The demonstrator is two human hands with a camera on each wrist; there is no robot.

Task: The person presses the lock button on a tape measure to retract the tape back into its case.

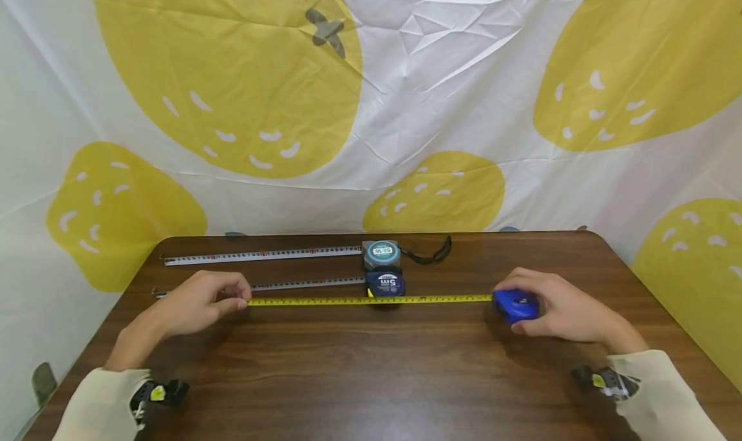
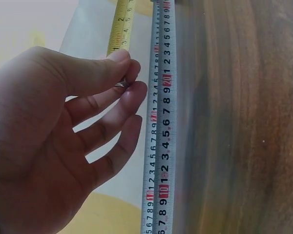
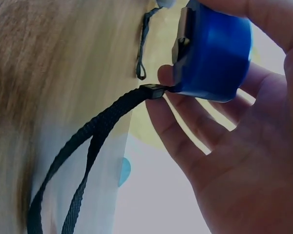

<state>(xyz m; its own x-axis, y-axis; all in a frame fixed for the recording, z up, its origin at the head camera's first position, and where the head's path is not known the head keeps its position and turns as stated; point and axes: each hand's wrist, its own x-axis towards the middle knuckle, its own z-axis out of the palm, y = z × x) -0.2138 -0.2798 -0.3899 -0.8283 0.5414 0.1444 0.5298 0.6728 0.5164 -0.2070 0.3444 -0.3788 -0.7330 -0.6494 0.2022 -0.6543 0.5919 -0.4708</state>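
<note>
A blue tape measure (image 1: 518, 306) is gripped in my right hand (image 1: 559, 306) on the right side of the table. Its yellow blade (image 1: 324, 301) runs out to the left, where my left hand (image 1: 199, 302) pinches the end between thumb and fingers. In the left wrist view the metal end hook (image 2: 122, 84) shows at the fingertips. From the blue case hangs a black wrist strap (image 3: 107, 117). The yellow blade passes in front of a dark blue tape measure (image 1: 386, 282), whose white blade (image 1: 307, 282) is extended leftward, partly behind my left hand.
Behind lies a grey and teal tape measure (image 1: 381, 253), its white blade (image 1: 261, 255) also drawn out leftward and its black strap (image 1: 429, 254) to the right. All are on a brown wooden table (image 1: 371, 376). A fruit-print cloth (image 1: 440, 93) hangs at the back.
</note>
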